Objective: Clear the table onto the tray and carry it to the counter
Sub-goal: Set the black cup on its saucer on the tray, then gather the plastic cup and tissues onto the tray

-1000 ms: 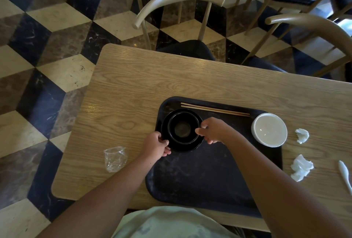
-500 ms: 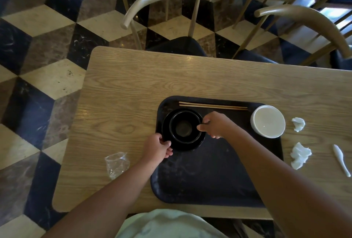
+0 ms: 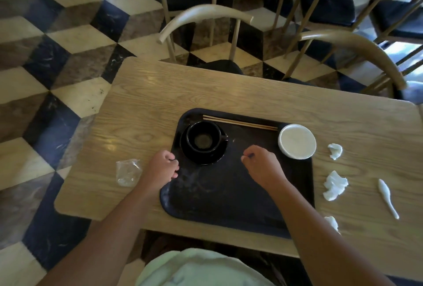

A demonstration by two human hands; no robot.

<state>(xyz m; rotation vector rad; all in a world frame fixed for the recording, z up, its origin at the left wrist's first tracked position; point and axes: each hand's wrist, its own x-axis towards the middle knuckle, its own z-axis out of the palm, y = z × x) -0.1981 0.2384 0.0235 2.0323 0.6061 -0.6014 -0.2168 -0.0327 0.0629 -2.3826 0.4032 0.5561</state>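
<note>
Nearest me, my left hand (image 3: 163, 166) sits loosely curled at the left rim of the black tray (image 3: 229, 194), holding nothing; my right hand (image 3: 261, 164) hovers over the tray's middle, fingers curled in, also holding nothing. Just beyond them the black cup (image 3: 202, 138) stands on its saucer (image 3: 203, 157) in the tray's far left corner, with the white bowl (image 3: 297, 141) at the far right corner and chopsticks (image 3: 240, 122) along the far edge. On the bench (image 3: 160, 93), a clear plastic wrapper (image 3: 127, 172) lies left; crumpled tissues (image 3: 334, 185) and a white spoon (image 3: 388, 197) lie right.
</note>
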